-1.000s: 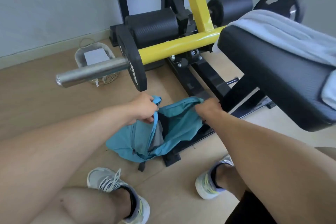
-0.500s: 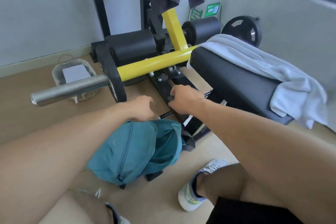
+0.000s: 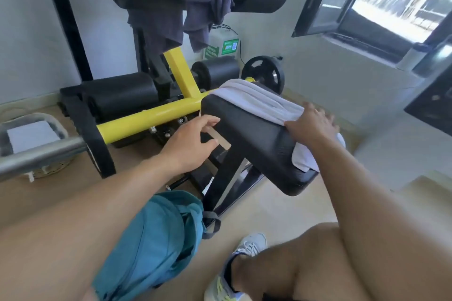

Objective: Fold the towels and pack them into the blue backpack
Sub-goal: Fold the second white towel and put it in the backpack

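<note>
- The white towel [image 3: 259, 102] lies draped along the top of the black pad [image 3: 254, 137] of the gym machine, its long axis running from the far left end of the pad toward the near right end.
- Its near end spills over the pad's right edge and hangs down beside it.
- The right hand [image 3: 311, 124] rests on the towel's near part, palm down, fingers spread and flat; it presses on the cloth rather than closing round it.
- The left hand [image 3: 189, 142] hangs in the air just left of the pad, below its front edge, fingers loosely curled and apart, holding nothing. It does not touch the towel; whether a fingertip meets the pad cannot be told.
- The towel lies between the two hands only in part: most of it runs beyond and above the left hand, toward the yellow bar [image 3: 149, 120].
- The backpack [image 3: 156, 242] lies on the floor [image 3: 274, 210] near the person's legs, below the left forearm and well apart from both hands. Its long axis runs from near left to far right, with the opening toward the machine's base; a dark strap loop [image 3: 211, 226] sticks out at that end.
- A dark cloth [image 3: 195, 0] hangs from the machine's upper rollers, well above the towel.
- A shoe [image 3: 234, 273] stands on the floor right of the backpack.
</note>
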The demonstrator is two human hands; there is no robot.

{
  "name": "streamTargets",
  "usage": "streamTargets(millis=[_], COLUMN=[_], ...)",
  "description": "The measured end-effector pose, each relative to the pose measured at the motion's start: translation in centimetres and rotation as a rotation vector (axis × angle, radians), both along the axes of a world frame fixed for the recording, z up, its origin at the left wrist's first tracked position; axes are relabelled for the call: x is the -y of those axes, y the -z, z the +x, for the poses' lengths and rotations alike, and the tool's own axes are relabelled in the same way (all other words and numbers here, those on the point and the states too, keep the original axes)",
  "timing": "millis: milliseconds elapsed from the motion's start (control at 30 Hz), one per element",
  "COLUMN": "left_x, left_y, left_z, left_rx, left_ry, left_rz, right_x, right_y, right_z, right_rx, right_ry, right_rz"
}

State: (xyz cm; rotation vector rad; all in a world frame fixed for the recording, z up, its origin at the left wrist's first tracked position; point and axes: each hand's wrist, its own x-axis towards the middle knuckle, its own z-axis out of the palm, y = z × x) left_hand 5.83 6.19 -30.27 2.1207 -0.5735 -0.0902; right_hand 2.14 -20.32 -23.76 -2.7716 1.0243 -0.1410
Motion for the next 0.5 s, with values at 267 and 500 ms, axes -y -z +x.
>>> streamTargets(millis=[267,500], left_x=[0.8,-2.0], left_y=[-1.5,-4.7], left_z=[0.2,0.9], left_rx=[-0.242,-0.026], left_ry=[-0.052,-0.022], left_rz=[-0.258,0.022], right_x=[-3.4,-10.8], right_y=[0.3,-1.6], right_z=[1.2,0.4], right_rx=[0.083,0.054], right_ry=[-0.318,-0.915], right_rz=[0.150,0.400])
